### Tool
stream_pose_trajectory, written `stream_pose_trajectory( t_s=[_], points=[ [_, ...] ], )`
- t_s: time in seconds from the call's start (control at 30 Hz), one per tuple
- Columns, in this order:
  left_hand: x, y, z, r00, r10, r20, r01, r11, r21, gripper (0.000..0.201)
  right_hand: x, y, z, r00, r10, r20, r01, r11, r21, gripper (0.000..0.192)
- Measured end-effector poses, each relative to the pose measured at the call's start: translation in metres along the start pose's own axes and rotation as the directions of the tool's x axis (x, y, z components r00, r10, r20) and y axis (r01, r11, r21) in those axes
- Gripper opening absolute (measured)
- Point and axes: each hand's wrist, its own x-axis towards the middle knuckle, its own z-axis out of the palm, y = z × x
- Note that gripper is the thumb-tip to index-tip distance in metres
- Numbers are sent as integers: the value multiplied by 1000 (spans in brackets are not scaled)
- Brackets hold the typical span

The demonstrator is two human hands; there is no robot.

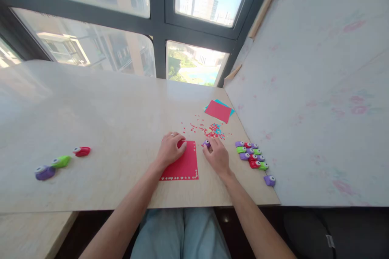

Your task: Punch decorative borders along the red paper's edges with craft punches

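A red sheet of paper [185,164] lies on the table, with small punched shapes along its bottom edge and at its right corners. My left hand [171,149] rests on the sheet's upper left part, fingers curved and lying on it, with nothing visible in them. Just right of the sheet, my right hand [216,156] grips a small purple craft punch [207,143] between thumb and fingers. Beyond that hand is a scattered pile of tiny red and blue paper cut-outs [214,130]. The right fingertips are partly hidden.
Red and blue sheets [218,111] lie stacked at the back right. Several purple, red and green punches [251,154] stand in rows near the wall, with one purple punch [269,180] apart. At left are a red punch [82,151], a green one [61,162] and a purple one [45,173].
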Motion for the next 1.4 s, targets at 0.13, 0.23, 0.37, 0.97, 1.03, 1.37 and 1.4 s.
stream_pose_trajectory(
  t_s=[0.13, 0.23, 0.37, 0.97, 1.03, 1.37, 1.4],
  points=[
    [-1, 3, -1, 1000, 15, 18, -16, 997, 70, 14, -2, 10, 3, 997, -75, -6, 74, 980, 182, 28],
    [-1, 5, -2, 999, 37, 40, -42, 991, 129, 15, -2, 15, 5, 994, -106, 5, 102, 965, 243, 27],
    [-2, 7, -1, 999, 35, 41, -41, 985, 170, 15, -2, 17, 5, 995, -103, -1, 98, 948, 304, 24],
    [-1, 5, 1, 1000, -14, -1, 14, 991, 134, 14, 9, 12, 3, 955, 297, 10, -166, 505, 847, 38],
    [-1, 5, 1, 1000, -21, -7, 22, 990, 137, 14, 11, 11, 4, 920, 384, -72, -133, 482, 866, 40],
    [0, 3, 0, 1000, 0, -18, 1, 996, 86, 14, 4, 9, 5, 948, 277, 154, -243, 324, 914, 37],
    [0, 3, 0, 1000, -1, -14, 3, 996, 92, 14, 4, 10, 5, 941, 333, 59, -190, 377, 906, 37]
  ],
)
